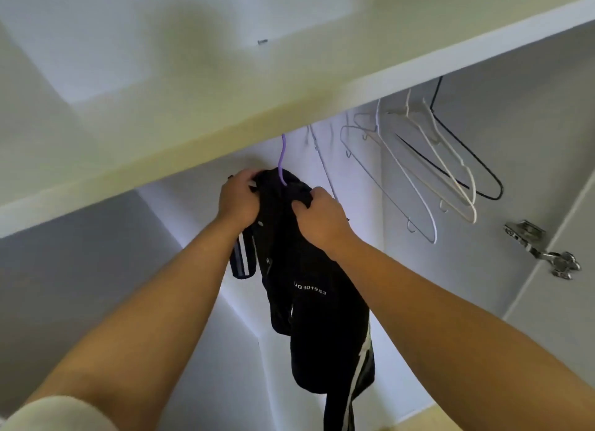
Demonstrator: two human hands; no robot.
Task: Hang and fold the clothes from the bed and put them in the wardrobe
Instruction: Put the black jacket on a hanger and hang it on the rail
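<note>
Head, garment (317,321) below left grip (236,200), right grip (322,219)

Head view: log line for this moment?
left hand: grips black jacket | right hand: grips it | purple hanger: hook top behind shelf, rail unseen

The black garment (302,260) was soft matt cloth with white printed stripes. Its purple hanger (282,160) looked like smooth plastic. The door hinge (541,248) was shiny metal, the wardrobe shelf (289,86) smooth and matt.

A black fabric garment with white stripes (309,269) (white lettering reads UG101953) hangs bunched on a thin purple hanger (281,158). The hanger's hook rises behind the shelf edge of the white wardrobe (225,102).
</note>
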